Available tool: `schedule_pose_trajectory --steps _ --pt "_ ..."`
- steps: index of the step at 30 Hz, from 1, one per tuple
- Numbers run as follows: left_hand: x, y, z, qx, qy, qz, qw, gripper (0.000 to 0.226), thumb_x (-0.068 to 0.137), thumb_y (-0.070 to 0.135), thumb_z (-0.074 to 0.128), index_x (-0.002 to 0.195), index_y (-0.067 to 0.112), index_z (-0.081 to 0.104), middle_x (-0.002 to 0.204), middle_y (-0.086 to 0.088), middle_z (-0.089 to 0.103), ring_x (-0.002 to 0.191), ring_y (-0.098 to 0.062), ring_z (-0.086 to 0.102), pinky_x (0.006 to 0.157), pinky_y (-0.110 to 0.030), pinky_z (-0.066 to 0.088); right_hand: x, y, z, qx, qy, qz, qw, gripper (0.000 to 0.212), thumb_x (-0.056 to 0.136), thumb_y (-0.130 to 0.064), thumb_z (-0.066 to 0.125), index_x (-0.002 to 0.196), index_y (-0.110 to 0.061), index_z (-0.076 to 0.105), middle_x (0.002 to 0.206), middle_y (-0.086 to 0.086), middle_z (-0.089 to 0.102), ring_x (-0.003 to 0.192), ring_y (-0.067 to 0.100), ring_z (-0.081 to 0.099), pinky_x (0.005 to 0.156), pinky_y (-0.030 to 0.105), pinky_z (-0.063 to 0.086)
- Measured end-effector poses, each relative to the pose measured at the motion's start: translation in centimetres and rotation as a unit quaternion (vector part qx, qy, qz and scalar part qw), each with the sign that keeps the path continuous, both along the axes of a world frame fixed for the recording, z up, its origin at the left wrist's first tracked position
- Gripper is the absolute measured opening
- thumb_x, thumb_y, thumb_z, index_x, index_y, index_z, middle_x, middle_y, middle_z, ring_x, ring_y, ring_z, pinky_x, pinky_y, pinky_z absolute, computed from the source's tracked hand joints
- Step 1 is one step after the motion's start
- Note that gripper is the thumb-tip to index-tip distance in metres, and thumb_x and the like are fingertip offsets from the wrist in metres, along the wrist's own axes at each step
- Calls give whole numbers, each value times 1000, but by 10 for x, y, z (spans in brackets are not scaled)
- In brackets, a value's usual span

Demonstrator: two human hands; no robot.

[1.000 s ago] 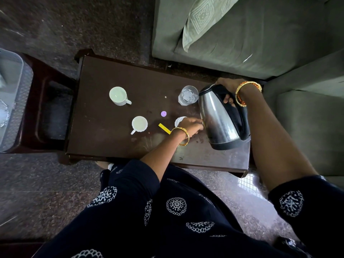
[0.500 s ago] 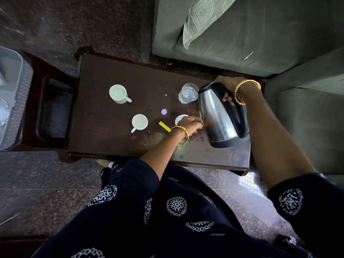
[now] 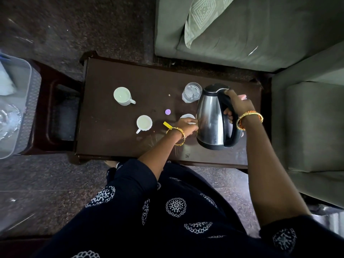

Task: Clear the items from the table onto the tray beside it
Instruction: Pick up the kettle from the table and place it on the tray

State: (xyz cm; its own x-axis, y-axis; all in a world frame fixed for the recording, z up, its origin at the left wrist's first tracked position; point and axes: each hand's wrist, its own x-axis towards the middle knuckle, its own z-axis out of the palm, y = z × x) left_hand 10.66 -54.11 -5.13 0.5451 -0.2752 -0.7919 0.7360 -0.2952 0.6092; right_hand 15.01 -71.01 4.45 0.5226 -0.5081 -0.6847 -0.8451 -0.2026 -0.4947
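Note:
My right hand (image 3: 236,106) grips the black handle of a steel kettle (image 3: 210,116), which stands upright over the right part of the dark table (image 3: 115,144). My left hand (image 3: 186,126) is curled over a small white cup (image 3: 187,115) beside the kettle's base, and most of the cup is hidden. On the table are also a glass of water (image 3: 191,92), a pale mug (image 3: 122,94), a smaller white mug (image 3: 144,122), a purple cap (image 3: 167,112) and a yellow strip (image 3: 166,124). The grey tray (image 3: 28,101) sits at the far left.
The tray rests on a dark wooden stand (image 3: 61,112) to the left of the table and holds a clear glass dish (image 3: 8,120). A green sofa (image 3: 251,38) with a cushion (image 3: 202,17) lies behind the table. An armchair (image 3: 312,127) is on the right.
The kettle has come from a tilt to upright and shifted slightly left toward the glass, my right hand with it. My left hand has stayed on the small white cup.

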Motion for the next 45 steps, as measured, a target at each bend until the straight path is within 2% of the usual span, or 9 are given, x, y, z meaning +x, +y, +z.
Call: schedule_pose_trajectory --steps 8,12,15,18,25,28,31,40,45 --pt "-9 26 -2 70 -68 44 994 26 77 15 60 102 19 68 87 -2 67 65 -11 60 52 -8 43 -54 26 -4 -19 -77 -53 995 60 55 -68 65 42 -10 62 44 6 61 32 16 46 41 25 41" --pt "-14 52 -2 73 -75 126 986 13 78 10 59 84 17 68 93 -13 73 89 -30 68 87 -35 55 -80 52 -6 12 -143 -75 987 54 58 -66 67 52 -13 60 47 7 58 38 16 46 47 28 40" --pt "-21 86 -3 91 -84 192 974 16 80 13 58 67 23 62 82 -8 71 88 -32 68 87 -45 55 -92 85 -9 54 -185 -76 978 61 61 -62 67 74 -3 65 66 13 61 57 20 48 58 32 37" --pt "-33 137 -6 129 -88 281 947 18 81 15 55 66 24 59 85 -13 72 85 -34 69 83 -46 56 -99 129 -7 90 -183 -27 979 44 65 -59 62 55 -16 59 42 -3 55 43 12 47 58 29 37" --pt "-74 325 -12 228 -45 570 788 24 86 3 49 71 19 58 69 -7 64 65 -29 61 67 -37 50 -89 266 2 219 -250 92 939 52 66 -46 59 46 2 48 30 -1 44 25 12 32 33 14 25" --pt "-94 409 -13 290 -4 652 700 16 86 9 48 87 -1 62 97 -32 66 90 -45 64 83 -53 53 -78 332 4 255 -255 171 917 62 68 -46 57 46 11 45 29 0 42 27 16 31 35 16 25" --pt "-107 472 -8 333 18 693 640 6 84 12 55 78 13 52 109 -26 66 102 -36 63 90 -38 48 -66 402 7 285 -263 223 894 60 70 -43 57 44 10 46 28 0 42 27 15 33 35 16 27" --pt "-114 568 -22 324 44 654 682 33 91 24 55 111 0 64 112 -23 67 105 -35 63 89 -37 48 -53 595 -16 341 -271 278 856 65 70 -41 59 45 17 43 28 -1 38 25 13 33 35 15 27" --pt "-114 571 -39 259 29 701 664 32 94 30 51 81 5 66 60 -11 63 45 -17 59 57 -33 58 -51 671 -48 289 -252 290 877 44 69 -43 62 36 -16 50 41 9 48 34 21 40 45 25 32"
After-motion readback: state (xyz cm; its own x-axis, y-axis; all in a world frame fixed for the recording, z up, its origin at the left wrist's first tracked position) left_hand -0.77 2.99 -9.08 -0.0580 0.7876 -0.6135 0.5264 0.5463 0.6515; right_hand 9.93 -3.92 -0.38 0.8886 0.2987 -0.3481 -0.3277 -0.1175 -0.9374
